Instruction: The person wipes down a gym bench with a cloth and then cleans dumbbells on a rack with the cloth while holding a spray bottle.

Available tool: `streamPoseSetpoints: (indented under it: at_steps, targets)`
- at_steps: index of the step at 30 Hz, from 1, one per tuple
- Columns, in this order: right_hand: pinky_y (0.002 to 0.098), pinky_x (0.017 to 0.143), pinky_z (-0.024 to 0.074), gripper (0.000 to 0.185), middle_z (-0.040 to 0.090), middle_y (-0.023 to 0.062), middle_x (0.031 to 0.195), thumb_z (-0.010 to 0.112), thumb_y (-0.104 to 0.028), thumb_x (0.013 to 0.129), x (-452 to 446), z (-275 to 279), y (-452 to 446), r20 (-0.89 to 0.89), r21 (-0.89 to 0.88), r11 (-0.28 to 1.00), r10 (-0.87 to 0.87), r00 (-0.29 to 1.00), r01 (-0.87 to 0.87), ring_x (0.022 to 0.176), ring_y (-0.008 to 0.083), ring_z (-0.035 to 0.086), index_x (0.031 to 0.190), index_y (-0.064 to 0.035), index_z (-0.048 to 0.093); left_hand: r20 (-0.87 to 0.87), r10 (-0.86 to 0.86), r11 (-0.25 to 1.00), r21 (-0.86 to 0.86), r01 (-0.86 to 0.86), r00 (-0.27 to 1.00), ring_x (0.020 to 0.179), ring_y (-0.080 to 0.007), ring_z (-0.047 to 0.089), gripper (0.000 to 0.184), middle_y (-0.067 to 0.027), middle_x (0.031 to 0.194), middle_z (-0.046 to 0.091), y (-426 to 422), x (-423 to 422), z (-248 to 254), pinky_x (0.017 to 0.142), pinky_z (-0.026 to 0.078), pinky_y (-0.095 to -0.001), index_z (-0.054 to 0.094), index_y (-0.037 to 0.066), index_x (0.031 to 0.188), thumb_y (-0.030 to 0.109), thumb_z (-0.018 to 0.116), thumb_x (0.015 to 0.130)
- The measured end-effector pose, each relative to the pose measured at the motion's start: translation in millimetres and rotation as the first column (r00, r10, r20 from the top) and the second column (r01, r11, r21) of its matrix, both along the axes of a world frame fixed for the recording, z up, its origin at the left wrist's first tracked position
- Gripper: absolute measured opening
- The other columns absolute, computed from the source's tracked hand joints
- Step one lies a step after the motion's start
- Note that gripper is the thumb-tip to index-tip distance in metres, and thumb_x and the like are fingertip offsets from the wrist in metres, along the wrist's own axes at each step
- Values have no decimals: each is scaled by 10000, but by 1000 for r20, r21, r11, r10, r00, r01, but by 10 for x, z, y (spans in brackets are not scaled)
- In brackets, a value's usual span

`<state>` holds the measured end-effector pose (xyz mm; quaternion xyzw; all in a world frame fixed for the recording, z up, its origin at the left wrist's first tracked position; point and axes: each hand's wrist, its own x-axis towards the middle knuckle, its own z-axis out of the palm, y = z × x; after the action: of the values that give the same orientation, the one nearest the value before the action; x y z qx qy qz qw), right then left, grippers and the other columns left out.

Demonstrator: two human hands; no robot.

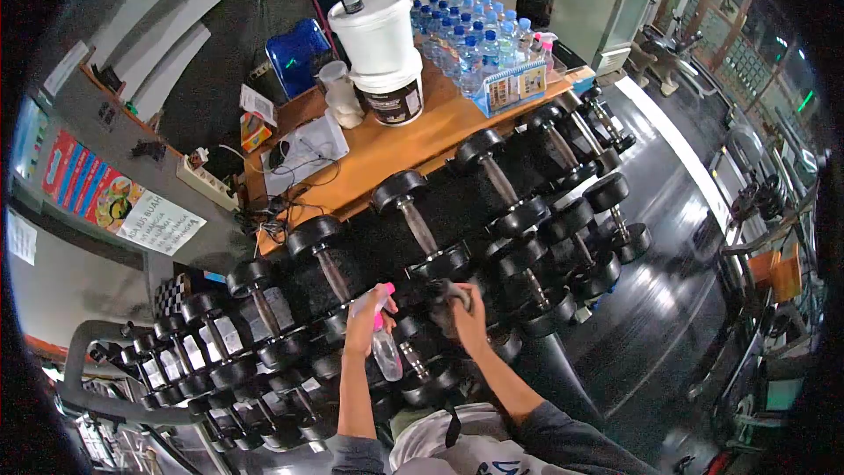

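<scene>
My left hand (pixel 361 320) is closed around a spray bottle (pixel 387 357) with a clear body and a pink spray head, held over the dumbbell rack. My right hand (pixel 469 315) grips a dark grey cloth (pixel 447 317), which is blurred by motion. That cloth is near the end of a black dumbbell (pixel 418 227) with a metal handle on the upper tier; whether it touches the weight I cannot tell. Below the hands, another dumbbell (pixel 414 359) on the lower tier is partly hidden by the bottle.
Several more dumbbells (pixel 327 271) line both tiers. Behind them a wooden desk (pixel 374 157) bears white buckets (pixel 374 31), water bottles (pixel 475 44), a desk calendar (pixel 517 86) and tangled cables. Gym machines (pixel 756 185) stand right, beyond a dark shiny floor (pixel 655 299).
</scene>
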<state>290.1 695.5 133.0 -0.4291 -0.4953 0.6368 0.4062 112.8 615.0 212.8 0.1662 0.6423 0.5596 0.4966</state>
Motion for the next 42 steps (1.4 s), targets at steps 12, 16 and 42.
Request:
streamPoseSetpoints:
  at_steps: [12,16,42]
  targets:
    - [229,784,396,165,551,0,909,561,-18,874,367,797,1306,299,141,956,206,932,-257,866,89,507,1035,-53,557,-153,-314,943,-169,288,937,403,-124,524,472,-56,600,577,1065,-233,570,401,458,-264,628,-7,740,453,646,842]
    - [280,798,441,213,607,52,930,608,-67,859,260,820,1594,433,191,894,294,852,-405,882,129,560,1064,-35,559,-129,-383,915,-191,356,915,427,-142,560,459,-71,607,601,1301,-291,384,418,482,-277,638,-6,705,438,644,820]
    - [402,817,516,312,658,133,1032,621,-328,797,-491,616,2050,951,-94,231,307,-18,-968,925,331,633,1022,-121,682,159,-369,928,19,371,916,415,-112,524,481,-49,647,596,1422,-605,385,402,435,-243,654,18,732,477,607,869]
